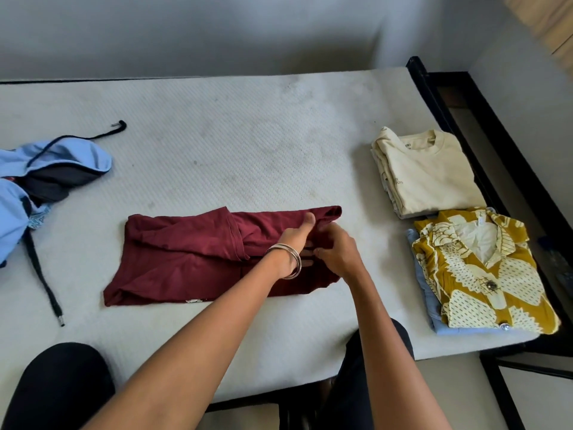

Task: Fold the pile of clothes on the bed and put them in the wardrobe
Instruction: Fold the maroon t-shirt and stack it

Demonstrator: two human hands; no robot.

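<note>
**Both hands on the maroon shirt**

Our left hand (296, 235) and right hand (336, 251) pinch the maroon shirt (192, 252) mid-mattress (217, 144). Left of the shirt sprawls a blue hoodie (46, 181); right of it sit a folded cream shirt (429, 172) and yellow patterned shirt (483, 271).

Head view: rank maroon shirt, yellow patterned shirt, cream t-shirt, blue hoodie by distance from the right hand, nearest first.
1. maroon shirt: under the right hand, touching it, mid-bed.
2. yellow patterned shirt: folded, to its right at the near edge.
3. cream t-shirt: folded, right and farther back.
4. blue hoodie: unfolded, far left edge.
</note>
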